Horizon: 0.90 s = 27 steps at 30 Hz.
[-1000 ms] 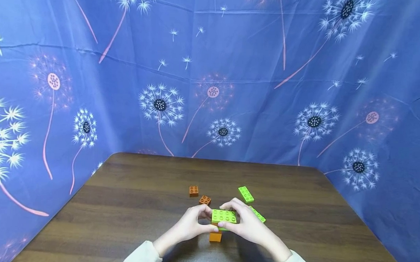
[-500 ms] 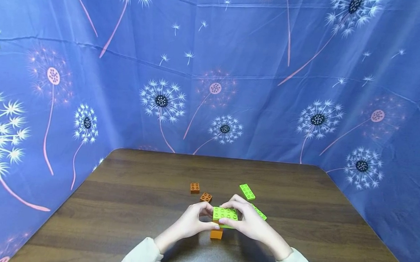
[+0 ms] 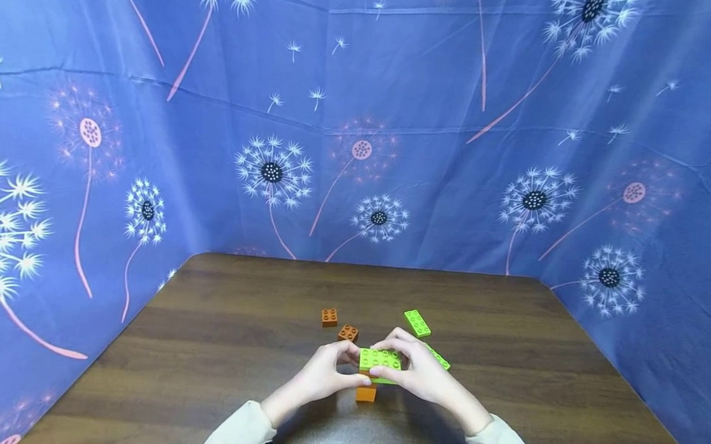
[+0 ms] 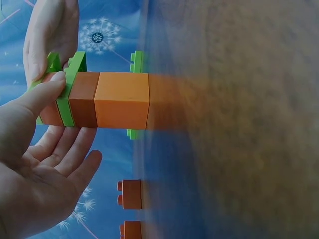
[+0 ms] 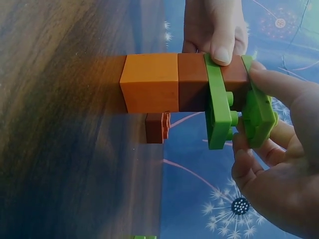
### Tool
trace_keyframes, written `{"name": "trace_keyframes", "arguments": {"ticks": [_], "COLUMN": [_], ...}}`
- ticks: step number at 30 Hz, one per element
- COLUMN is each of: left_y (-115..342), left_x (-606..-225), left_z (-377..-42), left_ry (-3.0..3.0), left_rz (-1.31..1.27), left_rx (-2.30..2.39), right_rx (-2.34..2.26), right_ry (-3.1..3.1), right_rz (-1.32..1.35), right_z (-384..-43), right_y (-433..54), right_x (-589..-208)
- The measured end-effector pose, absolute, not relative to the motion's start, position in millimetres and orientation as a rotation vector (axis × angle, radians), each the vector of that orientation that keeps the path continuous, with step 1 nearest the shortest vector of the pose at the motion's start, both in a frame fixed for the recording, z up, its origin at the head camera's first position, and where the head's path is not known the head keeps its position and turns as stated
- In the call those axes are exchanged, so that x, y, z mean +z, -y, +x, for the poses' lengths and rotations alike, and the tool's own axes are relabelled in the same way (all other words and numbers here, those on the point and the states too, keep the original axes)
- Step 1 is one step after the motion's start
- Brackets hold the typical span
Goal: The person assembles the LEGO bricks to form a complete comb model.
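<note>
A tower of toy building bricks stands upright on the table. Its base is a bright orange block point(image 3: 366, 395). Above that come a brown brick point(image 5: 193, 82), a green studded plate point(image 5: 219, 119), a second brown brick point(image 4: 51, 110) and a top green plate point(image 3: 380, 357). Both plates jut out to the right of the column. My left hand point(image 3: 322, 377) grips the tower's upper part, thumb at the lower green plate and fingers behind. With thumb in front and fingers behind and below, my right hand point(image 3: 423, 374) pinches the top plate.
Two loose brown bricks, one farther back point(image 3: 329, 318) and one nearer point(image 3: 348, 333), lie behind the tower to the left. Behind it to the right are two green plates, one farther point(image 3: 417, 323) and one point(image 3: 440, 358) partly hidden by the right hand. A blue dandelion-print cloth point(image 3: 439, 186) surrounds the wooden table point(image 3: 222, 328).
</note>
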<state>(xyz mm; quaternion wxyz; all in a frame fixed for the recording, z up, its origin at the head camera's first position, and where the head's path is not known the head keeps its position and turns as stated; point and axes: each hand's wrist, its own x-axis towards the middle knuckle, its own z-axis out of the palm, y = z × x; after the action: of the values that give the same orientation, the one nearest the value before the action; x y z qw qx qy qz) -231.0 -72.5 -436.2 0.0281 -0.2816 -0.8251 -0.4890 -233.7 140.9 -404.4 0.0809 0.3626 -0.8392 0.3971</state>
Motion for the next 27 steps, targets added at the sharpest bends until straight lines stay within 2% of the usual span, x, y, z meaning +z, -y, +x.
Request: {"name": "trace_keyframes", "arguments": {"ticks": [10, 27], "left_y": [76, 95], "left_x": [-435, -427], "left_z": [-230, -235], "left_ry": [2.507, 2.464], "left_rz": [-0.884, -0.736], "left_rx": [-1.596, -1.641], "right_rx": [1.215, 1.177], "right_ry": [2.532, 2.544], "right_rz": [1.072, 1.049], "right_z": [-234, -233], "right_y": [-142, -144], "right_x": [-407, -409]}}
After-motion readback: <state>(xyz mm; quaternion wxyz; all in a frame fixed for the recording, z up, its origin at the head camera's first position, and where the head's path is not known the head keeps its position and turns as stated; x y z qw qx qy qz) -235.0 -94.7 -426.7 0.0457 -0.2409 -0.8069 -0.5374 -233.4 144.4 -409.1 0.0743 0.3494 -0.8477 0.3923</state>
